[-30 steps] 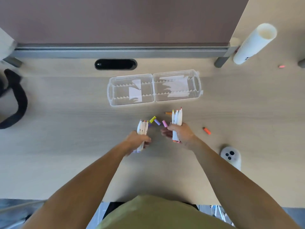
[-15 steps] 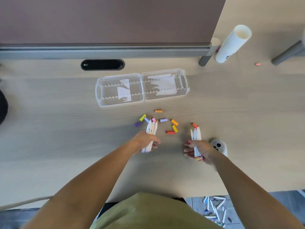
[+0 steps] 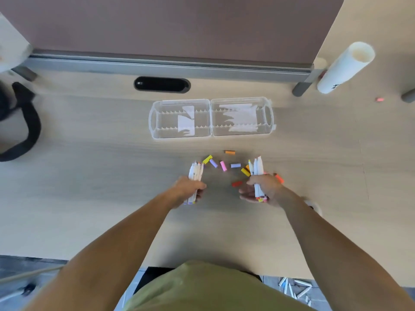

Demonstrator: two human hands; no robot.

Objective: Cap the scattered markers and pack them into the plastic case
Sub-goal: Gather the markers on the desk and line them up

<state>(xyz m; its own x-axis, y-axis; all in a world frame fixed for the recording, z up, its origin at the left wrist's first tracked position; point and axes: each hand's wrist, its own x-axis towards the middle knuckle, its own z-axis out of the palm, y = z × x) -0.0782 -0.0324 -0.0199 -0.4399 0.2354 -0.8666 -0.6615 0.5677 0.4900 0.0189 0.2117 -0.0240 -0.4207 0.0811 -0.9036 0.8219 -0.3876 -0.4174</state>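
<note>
The right hand (image 3: 262, 187) has swung back inward to the caps (image 3: 224, 166), its fist closed on a bundle of markers (image 3: 257, 169); the left hand (image 3: 188, 189) grips another bundle. Nothing looks capped or packed: the clear, ridged case (image 3: 211, 117) lies open and empty farther up the pale wood bench (image 3: 89, 176), short bright plastic caps loose between the hands.

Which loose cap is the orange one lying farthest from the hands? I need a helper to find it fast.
Start at the open clear plastic case in the middle of the desk. Just nearer the person, below its right half, lies the orange cap, apart from the cluster and closest to the case.
</note>
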